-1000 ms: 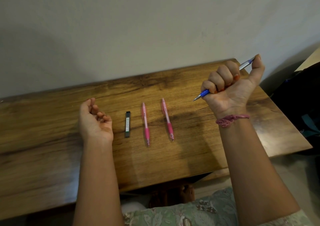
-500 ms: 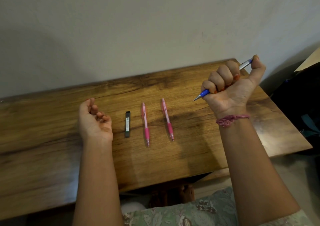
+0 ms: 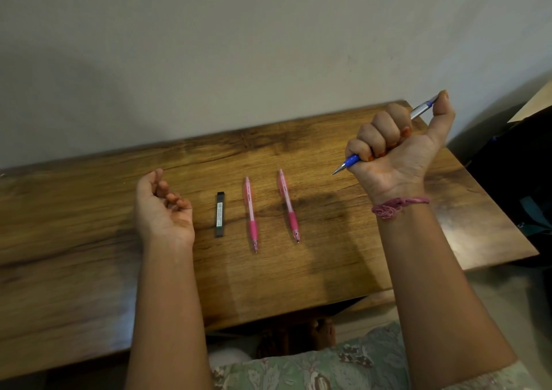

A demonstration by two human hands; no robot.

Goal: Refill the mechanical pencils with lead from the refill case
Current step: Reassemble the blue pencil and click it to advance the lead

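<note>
Her right hand fists the blue-and-silver mechanical pencil above the wooden table's right end, thumb on its cap; left hand rests loose, empty. Next, probably uncapping; the slim black refill case lies mid-table beside two pink plastic pencils.

Blue pencil gripped aloft, two pink pencils flat beside black refill case

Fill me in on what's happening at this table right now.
A person sits at a wooden table, refilling mechanical pencils. The right hand grips a blue pencil in a fist, raised above the table, thumb on its top end. The left hand rests palm up on the table, holding nothing. The black lead refill case and two pink pencils lie side by side between the hands, untouched.
</note>
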